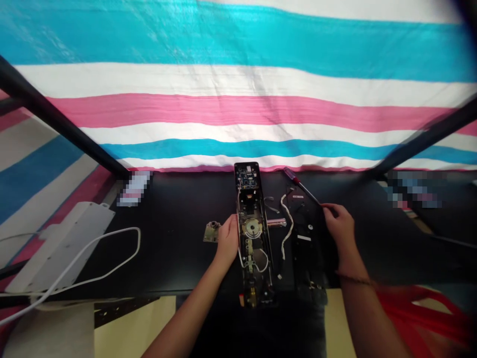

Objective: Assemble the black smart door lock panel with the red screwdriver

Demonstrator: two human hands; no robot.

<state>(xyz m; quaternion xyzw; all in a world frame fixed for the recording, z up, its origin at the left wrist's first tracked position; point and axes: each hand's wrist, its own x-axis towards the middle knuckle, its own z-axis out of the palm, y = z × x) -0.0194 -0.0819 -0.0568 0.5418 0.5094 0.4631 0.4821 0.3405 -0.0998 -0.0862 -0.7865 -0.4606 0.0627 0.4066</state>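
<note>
- The left grip touches the left side of a long, opened black device; the fingertips are partly hidden, so how far it is closed cannot be told.
- The right grip is closed, pinching the far end of the shaft of a screwdriver, whose red and purple handle points up and away toward the left.
- The device lies lengthwise just right of the left grip and well left of the right one, its insides facing up: a circuit board at the far end, a round metal disc nearer the middle.
- A small metal plate lies on the bench, just left of the left grip.
- Between the device and the right grip lie a pale wrapped cable, a shiny pinkish cylinder and a dark panel with white labels.
- Far left of the left grip are a white power strip and a looping white cord.
</note>
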